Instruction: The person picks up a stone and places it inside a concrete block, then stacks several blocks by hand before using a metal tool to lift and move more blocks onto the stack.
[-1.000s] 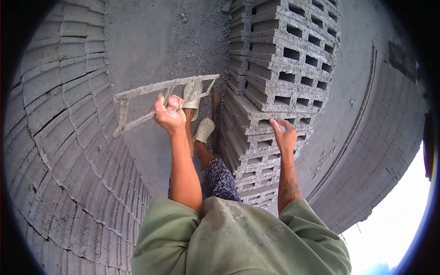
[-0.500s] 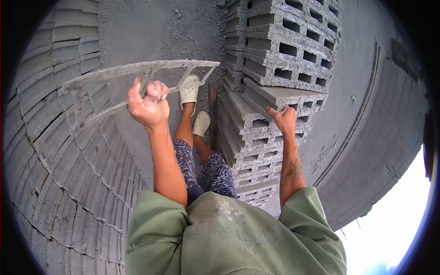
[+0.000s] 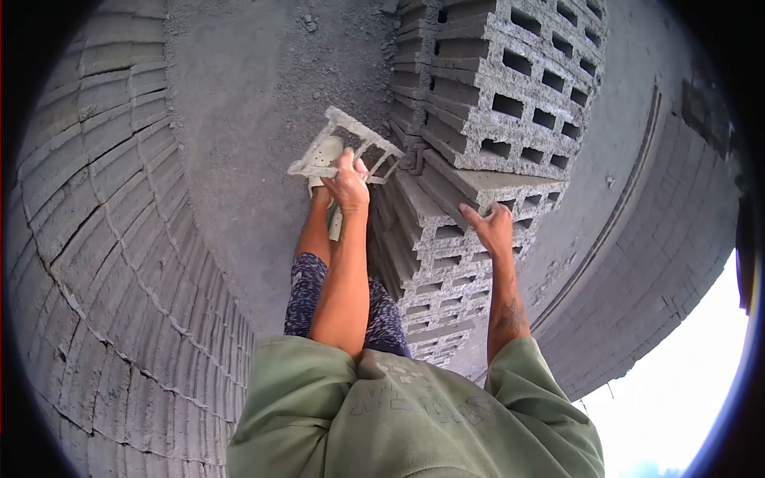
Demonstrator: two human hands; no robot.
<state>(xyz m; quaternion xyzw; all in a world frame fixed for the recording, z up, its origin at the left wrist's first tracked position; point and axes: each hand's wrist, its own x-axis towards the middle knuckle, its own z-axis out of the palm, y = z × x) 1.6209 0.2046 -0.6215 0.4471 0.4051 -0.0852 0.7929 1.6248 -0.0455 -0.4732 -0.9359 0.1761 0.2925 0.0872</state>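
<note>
My left hand (image 3: 348, 185) is closed round a bar of a grey, cement-crusted frame (image 3: 362, 131) with rectangular openings. The frame hangs above my light clog, near the left side of the block stack. My right hand (image 3: 492, 227) rests on a grey hollow block (image 3: 478, 182) at the top of the nearer stack, with thumb on its edge and fingertips at an opening in its holed face. That block lies slightly askew against its neighbours.
A taller part of the stack of hollow blocks (image 3: 542, 88) rises beyond my right hand. Rows of stacked blocks (image 3: 103, 263) line the left side. Grey dusty ground (image 3: 231, 103) with loose rubble lies between. A block wall (image 3: 637, 263) stands at the right.
My left hand has moved right with the frame, which has turned and is now close to the stack. My right hand remains on the block. My body has shifted slightly.
</note>
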